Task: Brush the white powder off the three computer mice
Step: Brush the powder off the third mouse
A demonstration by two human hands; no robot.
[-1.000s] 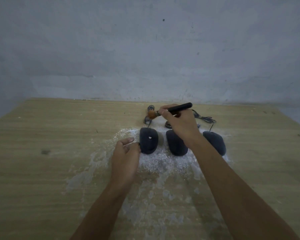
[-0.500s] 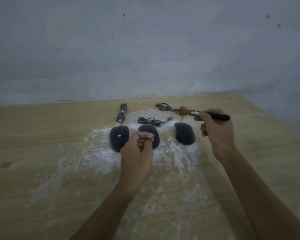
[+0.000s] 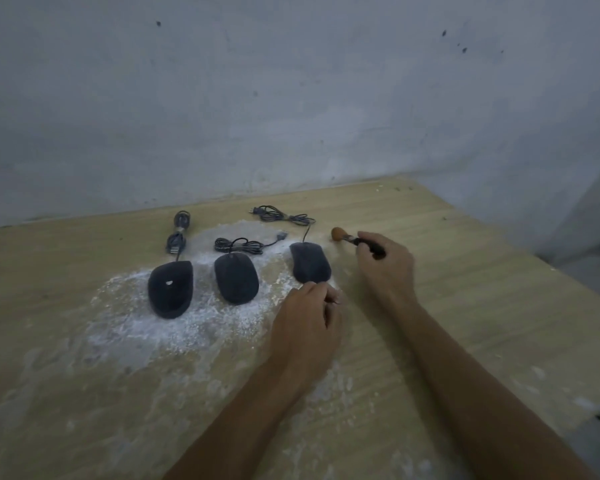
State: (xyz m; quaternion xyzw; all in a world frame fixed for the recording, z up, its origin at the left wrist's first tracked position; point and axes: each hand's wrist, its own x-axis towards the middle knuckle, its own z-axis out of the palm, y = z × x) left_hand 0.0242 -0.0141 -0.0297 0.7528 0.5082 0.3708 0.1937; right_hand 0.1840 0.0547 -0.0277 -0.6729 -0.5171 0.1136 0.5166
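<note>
3 mice (image 3: 236, 278) look near-clean, 1 speck on left mouse (image 3: 169, 289); right hand (image 3: 385, 265) grips brush (image 3: 355, 240), left hand (image 3: 309, 320) curled at right mouse (image 3: 309, 262), hold unclear.

Left hand (image 3: 309, 320) shifted from middle mouse (image 3: 236, 277) to right mouse (image 3: 309, 261), brush (image 3: 355, 241) lowered, perhaps touching table (image 3: 482, 306)
</note>
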